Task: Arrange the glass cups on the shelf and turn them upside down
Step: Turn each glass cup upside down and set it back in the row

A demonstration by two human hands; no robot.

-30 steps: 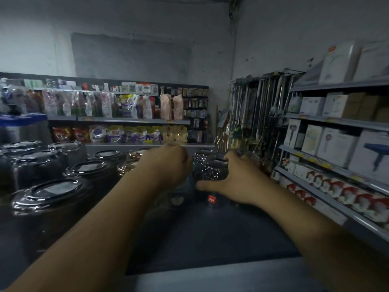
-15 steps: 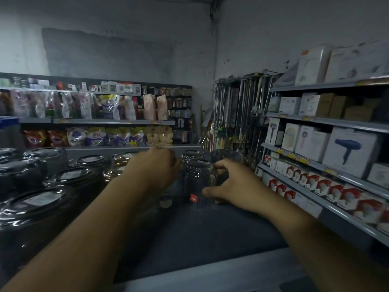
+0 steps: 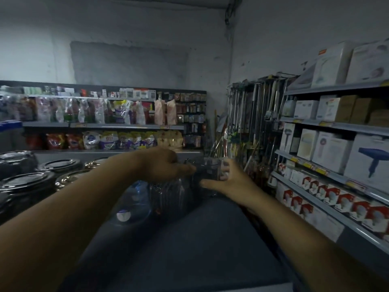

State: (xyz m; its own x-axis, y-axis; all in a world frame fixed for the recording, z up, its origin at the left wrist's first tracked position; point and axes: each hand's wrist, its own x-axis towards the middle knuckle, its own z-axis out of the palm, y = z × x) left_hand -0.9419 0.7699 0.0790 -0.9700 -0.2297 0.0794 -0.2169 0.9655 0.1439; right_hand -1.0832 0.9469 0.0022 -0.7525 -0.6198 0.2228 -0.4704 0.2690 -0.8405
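At the far left, dark lidded jars point(image 3: 27, 182) are seen crowded on the shelf point(image 3: 200, 239), while its near part is bare, so little of the arranging can be judged done, and most of the work appears to be left. Next, the left hand point(image 3: 166, 165) is curled down over a cluster of glass cups point(image 3: 168, 197) at the back of the shelf, though what it has hold of cannot be told through the blur. Just to its right, one glass cup point(image 3: 210, 175) is gripped by the right hand point(image 3: 225, 182), fingers wrapped round its far side, and whether it is upright or already turned over cannot be made out.
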